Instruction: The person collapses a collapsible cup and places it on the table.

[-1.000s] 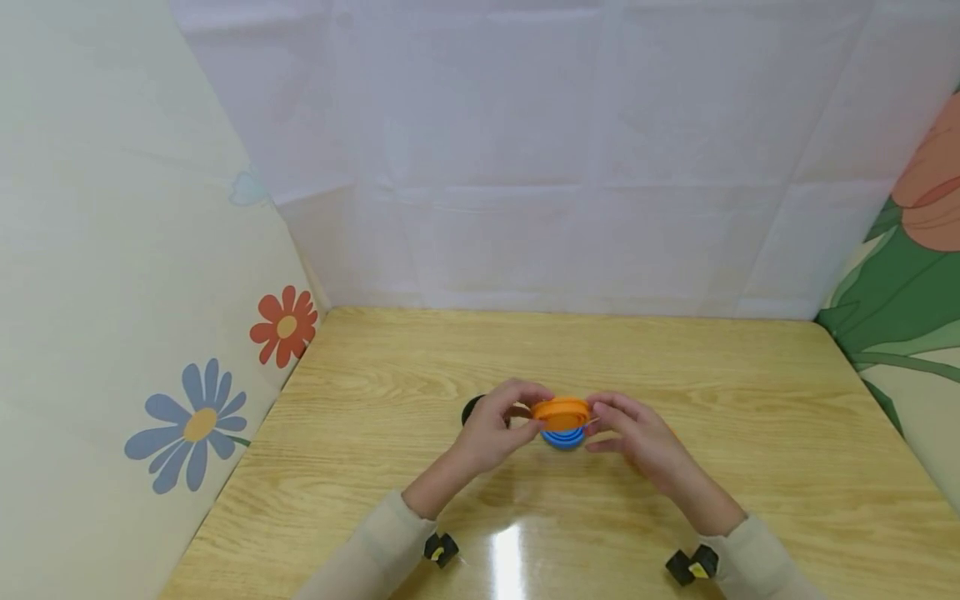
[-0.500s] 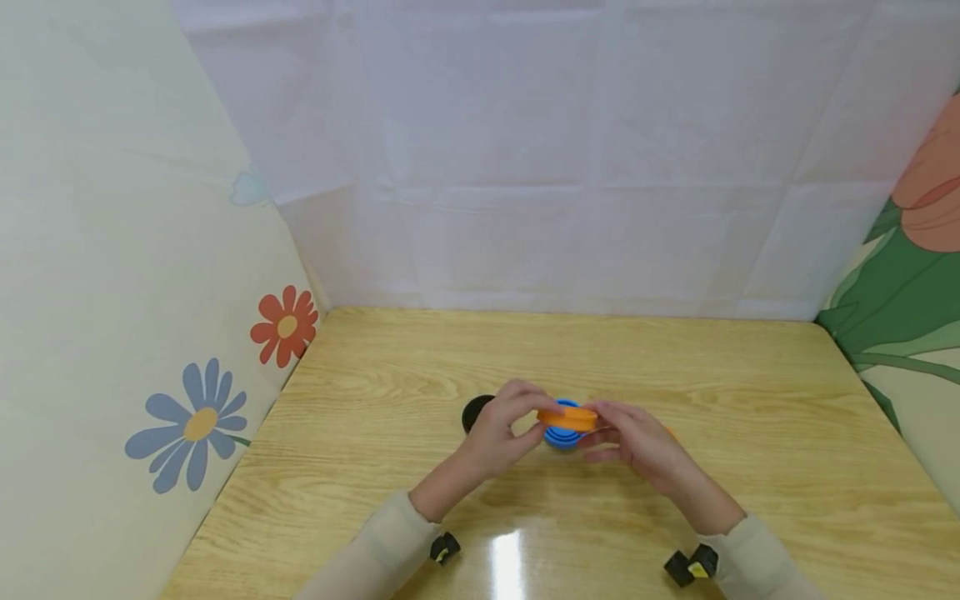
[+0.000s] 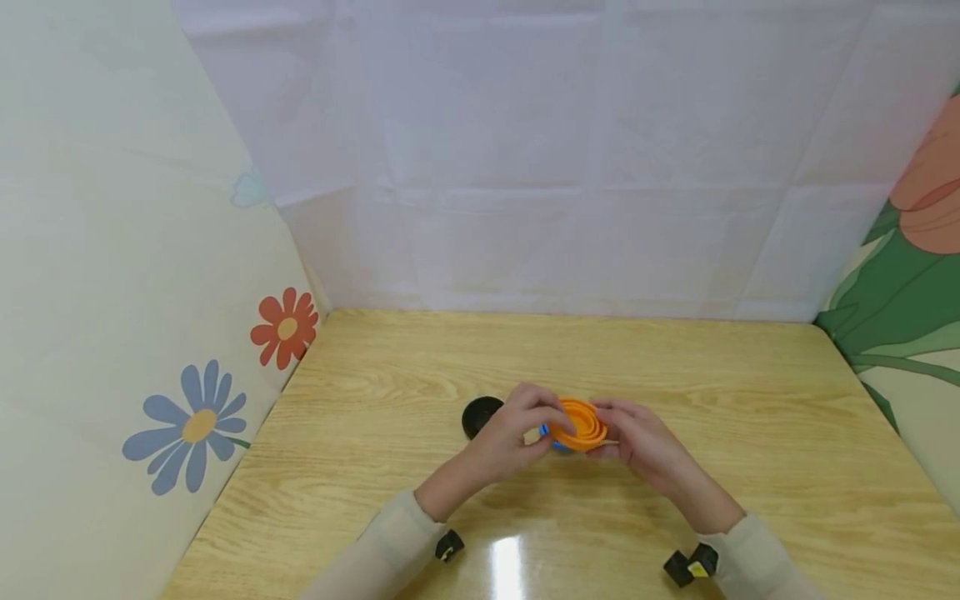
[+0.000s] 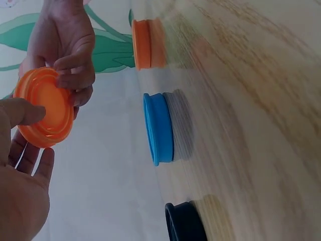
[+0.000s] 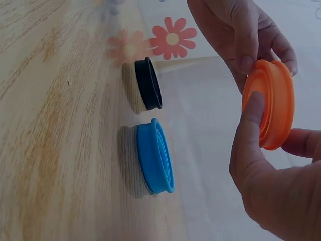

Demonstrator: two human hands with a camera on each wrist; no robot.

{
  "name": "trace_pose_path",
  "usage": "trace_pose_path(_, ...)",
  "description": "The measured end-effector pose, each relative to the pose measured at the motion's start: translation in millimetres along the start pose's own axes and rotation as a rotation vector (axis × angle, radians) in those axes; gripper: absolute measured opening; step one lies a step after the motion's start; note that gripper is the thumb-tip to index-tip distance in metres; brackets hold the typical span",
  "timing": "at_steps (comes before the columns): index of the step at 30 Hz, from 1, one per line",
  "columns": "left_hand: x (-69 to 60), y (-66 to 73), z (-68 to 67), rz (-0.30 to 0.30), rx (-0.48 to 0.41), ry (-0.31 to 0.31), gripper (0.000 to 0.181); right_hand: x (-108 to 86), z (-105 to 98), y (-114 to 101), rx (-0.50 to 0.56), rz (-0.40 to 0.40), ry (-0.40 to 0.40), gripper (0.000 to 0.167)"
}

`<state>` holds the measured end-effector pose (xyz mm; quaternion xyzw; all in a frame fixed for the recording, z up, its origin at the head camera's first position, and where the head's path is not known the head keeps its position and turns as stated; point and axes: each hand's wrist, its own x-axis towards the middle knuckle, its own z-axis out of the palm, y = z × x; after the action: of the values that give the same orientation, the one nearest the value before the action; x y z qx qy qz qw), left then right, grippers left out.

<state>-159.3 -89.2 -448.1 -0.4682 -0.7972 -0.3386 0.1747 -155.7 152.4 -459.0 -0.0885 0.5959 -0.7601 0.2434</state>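
Note:
Above the table, both hands hold an orange collapsible cup (image 3: pixel 581 425), folded flat into concentric rings. My left hand (image 3: pixel 517 429) pinches its left side; in the left wrist view the thumb lies across the inner rings of the orange cup (image 4: pixel 54 108). At the opposite side my right hand (image 3: pixel 641 437) grips the rim, fingers and thumb on either face in the right wrist view. Directly below, partly covered in the head view, a similar blue cup (image 5: pixel 154 156) stands on the table. A black cup (image 3: pixel 480 415) sits left of it, beside my left hand.
A second orange cup (image 4: pixel 142 44) stands on the wooden table (image 3: pixel 420 358), hidden behind my right hand in the head view. A white sheet (image 3: pixel 480 167) hangs at the back, with flower-patterned sheets at both sides.
The orange cup has tilted, from nearly edge-on half a second ago to showing its ringed face upward. It has shifted slightly right, and my left hand has moved right with it.

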Motion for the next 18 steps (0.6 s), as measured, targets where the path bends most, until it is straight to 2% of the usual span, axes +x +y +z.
trace_pose_path(2,-0.5,0.6,-0.5,-0.023,-0.004,-0.024,0.026,0.4,0,-1,0.003,-0.002,0.003,0.045)
trace_pose_path(5,-1.1,1.6,-1.8,-0.098,-0.039,-0.056,0.031,1.1,0,-3,0.001,-0.011,0.014,0.047)
trace_pose_path(8,-0.3,1.9,-3.2,-0.199,-0.157,-0.072,0.041,1.9,-1,-6,-0.009,-0.011,0.045,0.046)
trace_pose_path(11,2.8,1.7,-5.2,-0.325,-0.324,-0.07,0.05,3.1,-2,-9,-0.019,-0.004,0.086,0.045)
trace_pose_path(13,6.3,1.6,-6.3,-0.431,-0.425,-0.064,0.051,4.7,-3,-11,-0.023,-0.004,0.103,0.045)
trace_pose_path(16,12.7,0.6,-6.9,-0.613,-0.494,-0.051,0.049,8.2,-5,-14,-0.023,-0.009,0.109,0.044)
trace_pose_path(18,17.1,-1.3,-6.0,-0.725,-0.575,-0.044,0.048,11.6,-7,-16,-0.018,-0.013,0.116,0.043)
